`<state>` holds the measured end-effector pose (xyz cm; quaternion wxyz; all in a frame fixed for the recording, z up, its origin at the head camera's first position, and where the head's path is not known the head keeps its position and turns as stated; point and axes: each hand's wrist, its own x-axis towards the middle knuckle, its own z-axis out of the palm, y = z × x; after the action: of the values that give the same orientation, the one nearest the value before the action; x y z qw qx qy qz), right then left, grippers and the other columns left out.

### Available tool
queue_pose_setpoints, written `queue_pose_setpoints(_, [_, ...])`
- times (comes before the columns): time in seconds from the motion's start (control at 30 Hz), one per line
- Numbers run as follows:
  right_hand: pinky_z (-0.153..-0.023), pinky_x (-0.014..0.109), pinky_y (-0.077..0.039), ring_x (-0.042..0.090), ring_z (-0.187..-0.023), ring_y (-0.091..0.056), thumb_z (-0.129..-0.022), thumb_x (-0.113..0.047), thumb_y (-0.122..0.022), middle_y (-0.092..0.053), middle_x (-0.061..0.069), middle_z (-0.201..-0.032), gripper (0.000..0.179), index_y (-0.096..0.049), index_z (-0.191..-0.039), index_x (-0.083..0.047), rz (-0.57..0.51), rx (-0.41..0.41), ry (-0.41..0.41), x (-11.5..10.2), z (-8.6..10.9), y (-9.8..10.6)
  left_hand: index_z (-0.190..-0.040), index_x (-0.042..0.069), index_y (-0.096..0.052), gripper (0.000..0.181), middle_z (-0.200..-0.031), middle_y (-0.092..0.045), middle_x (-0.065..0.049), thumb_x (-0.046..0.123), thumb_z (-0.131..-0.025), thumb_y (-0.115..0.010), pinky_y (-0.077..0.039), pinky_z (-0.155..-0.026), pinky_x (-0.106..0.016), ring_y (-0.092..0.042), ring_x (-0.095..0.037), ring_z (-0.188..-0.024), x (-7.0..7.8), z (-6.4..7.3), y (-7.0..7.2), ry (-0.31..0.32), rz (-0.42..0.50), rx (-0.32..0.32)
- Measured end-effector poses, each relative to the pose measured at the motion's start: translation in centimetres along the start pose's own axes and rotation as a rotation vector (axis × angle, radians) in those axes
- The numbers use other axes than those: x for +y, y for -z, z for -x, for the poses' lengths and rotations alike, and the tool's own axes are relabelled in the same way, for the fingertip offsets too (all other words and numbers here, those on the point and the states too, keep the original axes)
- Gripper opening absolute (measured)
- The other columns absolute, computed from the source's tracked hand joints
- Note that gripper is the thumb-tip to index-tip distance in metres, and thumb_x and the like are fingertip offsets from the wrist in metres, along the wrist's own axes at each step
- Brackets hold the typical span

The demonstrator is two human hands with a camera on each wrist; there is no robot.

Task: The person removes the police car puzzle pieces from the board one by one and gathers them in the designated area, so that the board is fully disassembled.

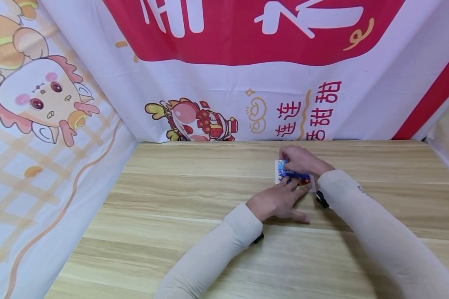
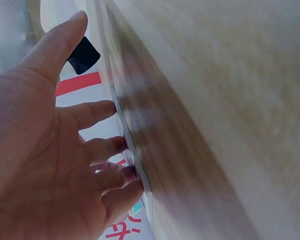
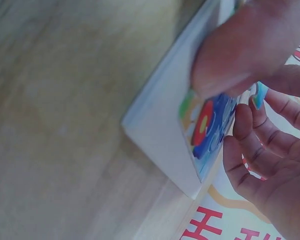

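A jigsaw puzzle board (image 1: 277, 173) with a white border and a colourful, mostly blue picture lies flat on the table. My left hand (image 1: 278, 201) reaches over its near side; the fingertips rest on the board and the thumb stretches away to the right. At the far edge my right hand (image 1: 303, 160) bends down over the picture, fingers curled. In the right wrist view its fingers pinch a small light-blue puzzle piece (image 3: 260, 95) just at the picture's surface. Hands hide much of the picture. A large blurred thumb covers part of the board in that view.
The wood-grain table (image 1: 164, 216) runs up to a white and red printed cloth (image 1: 217, 83) at the back. Another printed cloth (image 1: 60, 166) hangs along the left side. Black straps (image 1: 322, 199) show at the wrists.
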<state>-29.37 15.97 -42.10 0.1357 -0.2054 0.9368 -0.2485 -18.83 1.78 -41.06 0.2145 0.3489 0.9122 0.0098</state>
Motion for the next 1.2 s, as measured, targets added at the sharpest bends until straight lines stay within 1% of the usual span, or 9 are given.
queue_pose_setpoints(0.23, [-0.084, 0.042, -0.050, 0.026, -0.088, -0.059, -0.091, 0.000, -0.070, -0.068, 0.009, -0.096, 0.016, -0.062, -0.102, -0.008, -0.003, 0.015, 0.023, 0.2, 0.1, 0.1, -0.169, 0.035, -0.016, 0.092, -0.178, -0.011, 0.000, 0.074, -0.096, -0.055, -0.020, -0.131, -0.030, -0.010, -0.027, -0.165, 0.0, 0.0, 0.0, 0.002, 0.013, -0.007])
queue_pose_setpoints(0.37, [-0.086, 0.046, -0.052, 0.028, -0.091, -0.061, -0.092, 0.001, -0.067, -0.070, 0.011, -0.100, 0.014, -0.062, -0.102, -0.008, -0.012, 0.021, 0.041, 0.4, 0.2, 0.2, -0.169, 0.036, -0.016, 0.092, -0.178, -0.011, 0.001, 0.075, -0.095, -0.055, -0.020, -0.131, -0.030, -0.010, -0.027, -0.165, -0.1, 0.1, 0.1, 0.002, 0.015, -0.009])
queue_pose_setpoints(0.57, [-0.091, 0.054, -0.053, 0.033, -0.101, -0.065, -0.096, 0.002, -0.062, -0.070, 0.017, -0.108, 0.012, -0.063, -0.103, -0.008, -0.051, 0.036, 0.062, 0.5, 0.6, 0.4, -0.169, 0.036, -0.017, 0.091, -0.178, -0.010, 0.002, 0.075, -0.095, -0.055, -0.020, -0.131, -0.030, -0.010, -0.026, -0.165, -0.1, 0.1, 0.1, 0.005, 0.022, -0.013])
queue_pose_setpoints(0.77, [-0.088, 0.048, -0.053, 0.030, -0.098, -0.064, -0.100, 0.000, -0.060, -0.068, 0.015, -0.104, 0.010, -0.063, -0.104, -0.009, -0.100, 0.048, 0.072, 0.9, 0.7, 0.4, -0.169, 0.037, -0.017, 0.091, -0.178, -0.010, 0.002, 0.075, -0.095, -0.055, -0.020, -0.131, -0.031, -0.010, -0.026, -0.165, -0.2, 0.0, 0.1, 0.008, 0.027, -0.020])
queue_pose_setpoints(0.9, [-0.089, 0.047, -0.052, 0.029, -0.098, -0.063, -0.101, -0.002, -0.060, -0.068, 0.013, -0.104, 0.009, -0.064, -0.105, -0.009, -0.147, 0.045, 0.064, 1.2, 0.8, 0.6, -0.168, 0.037, -0.019, 0.090, -0.178, -0.011, 0.002, 0.075, -0.095, -0.055, -0.021, -0.131, -0.031, -0.010, -0.026, -0.165, -0.2, 0.0, 0.1, 0.011, 0.021, -0.020])
queue_pose_setpoints(1.07, [-0.095, 0.050, -0.051, 0.030, -0.104, -0.063, -0.103, -0.004, -0.059, -0.068, 0.014, -0.109, 0.010, -0.065, -0.108, -0.010, -0.206, 0.037, 0.030, 1.7, 1.2, 1.0, -0.168, 0.038, -0.020, 0.090, -0.178, -0.011, 0.003, 0.075, -0.095, -0.056, -0.021, -0.131, -0.032, -0.010, -0.026, -0.165, -0.2, 0.0, 0.1, 0.016, 0.028, -0.022])
queue_pose_setpoints(1.2, [-0.095, 0.048, -0.049, 0.031, -0.107, -0.061, -0.103, -0.005, -0.060, -0.067, 0.015, -0.113, 0.010, -0.065, -0.111, -0.009, -0.253, 0.045, 0.003, 2.2, 1.8, 1.6, -0.168, 0.039, -0.020, 0.090, -0.178, -0.009, 0.004, 0.076, -0.094, -0.056, -0.021, -0.131, -0.034, -0.009, -0.026, -0.165, -0.2, -0.1, 0.0, 0.023, 0.051, -0.030])
